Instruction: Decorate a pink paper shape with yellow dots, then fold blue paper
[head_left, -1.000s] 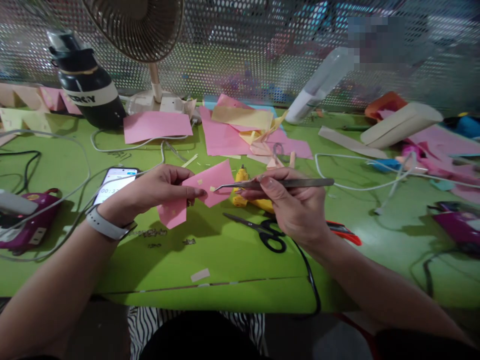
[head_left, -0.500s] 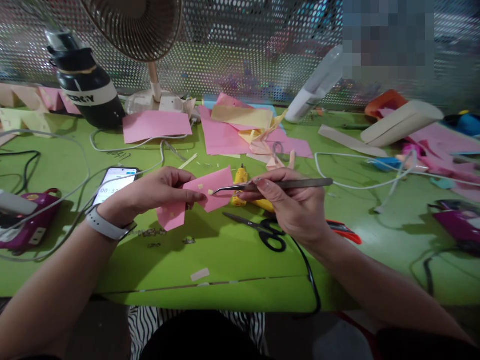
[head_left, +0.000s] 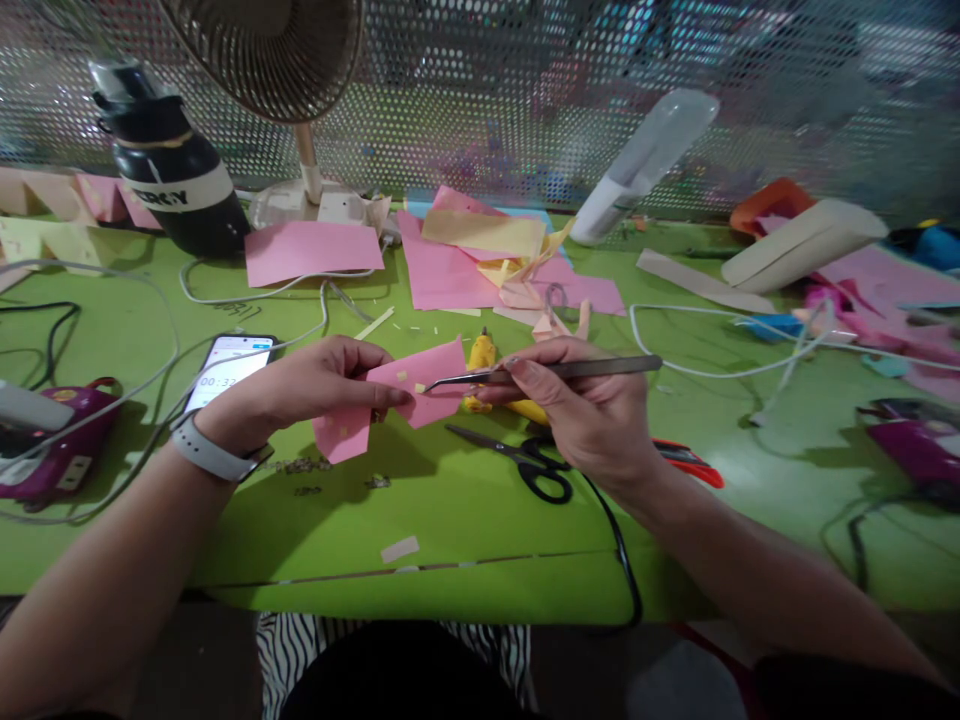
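Observation:
Between the thumb and fingers of my left hand [head_left: 337, 380] is a folded piece of pink paper [head_left: 439, 378], held above the green table [head_left: 465, 530]. Small pale yellow squares [head_left: 402, 376] sit on the paper's face. My right hand [head_left: 592, 410] grips metal tweezers [head_left: 592, 369], whose thin bent tip points left and meets the paper beside one square. Whether the tip pinches that square I cannot tell. Under the right hand lie black-handled scissors [head_left: 517, 458] and a yellow glue gun [head_left: 482, 355], partly hidden. Small bits [head_left: 300, 465] are scattered below the left hand.
A phone [head_left: 231, 365] showing a timer lies by my left wrist. Behind stand a black bottle [head_left: 180, 190], a fan [head_left: 304, 160] and a white-based clear bottle [head_left: 637, 170]. Pink paper scraps [head_left: 442, 270], a red cutter [head_left: 690, 463] and white cables [head_left: 675, 370] lie about.
Almost nothing differs. The tweezers and right hand have shifted very slightly; the left hand and the pink paper stay in place.

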